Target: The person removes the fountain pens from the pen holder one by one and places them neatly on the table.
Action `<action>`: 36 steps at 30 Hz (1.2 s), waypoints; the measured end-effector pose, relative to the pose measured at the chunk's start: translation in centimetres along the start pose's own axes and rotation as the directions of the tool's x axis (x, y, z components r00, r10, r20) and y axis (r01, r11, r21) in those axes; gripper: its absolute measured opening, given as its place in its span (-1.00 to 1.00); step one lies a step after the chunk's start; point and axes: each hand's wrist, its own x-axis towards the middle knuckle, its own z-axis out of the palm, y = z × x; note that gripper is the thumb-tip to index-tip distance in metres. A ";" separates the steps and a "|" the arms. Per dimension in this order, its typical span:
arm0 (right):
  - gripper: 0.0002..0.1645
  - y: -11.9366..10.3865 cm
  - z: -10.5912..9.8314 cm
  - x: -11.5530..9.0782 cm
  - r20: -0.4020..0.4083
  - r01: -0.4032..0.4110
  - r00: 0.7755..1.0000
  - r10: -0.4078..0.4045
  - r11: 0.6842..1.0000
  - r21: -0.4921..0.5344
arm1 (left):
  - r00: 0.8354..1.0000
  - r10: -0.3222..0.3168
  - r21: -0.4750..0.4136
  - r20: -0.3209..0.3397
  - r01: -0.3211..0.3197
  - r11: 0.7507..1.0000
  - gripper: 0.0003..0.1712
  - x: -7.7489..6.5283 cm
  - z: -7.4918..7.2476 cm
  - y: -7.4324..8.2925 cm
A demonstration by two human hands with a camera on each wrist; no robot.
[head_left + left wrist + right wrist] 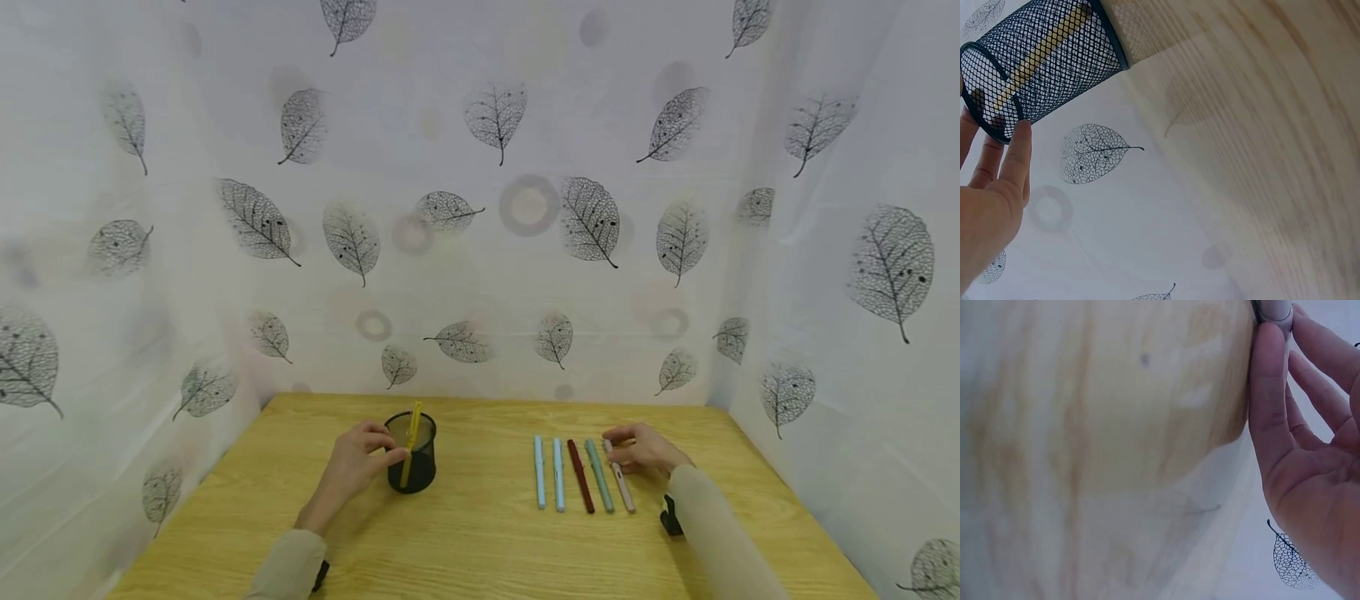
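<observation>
A black mesh pen holder [423, 471] stands upright at the left of the table, with a yellow pen [414, 423] leaning inside it. My left hand [362, 457] holds the holder near its rim, thumb in front and fingers at the far left side. In the left wrist view, fingertips touch the rim of the mesh holder [1066, 69]. On the right, my right hand [643, 450] pinches the upper end of a pale pink pen [624, 492] between thumb and fingers. The right wrist view shows only that pen's end [1275, 309], beside the thumb.
Left of the pink pen lie a green pen [600, 477], a dark red pen [581, 477] and two light blue pens [558, 479], side by side on the wooden table [465, 542]. A white leaf-print curtain [480, 275] encloses the table's back and sides.
</observation>
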 end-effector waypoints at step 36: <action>-0.36 0.6 0.0 0.2 -0.042 -0.015 0.999 0.016 1.000 0.026 | 0.999 0.047 0.003 -0.027 -0.047 0.999 -0.86 -0.2 0.1 -0.1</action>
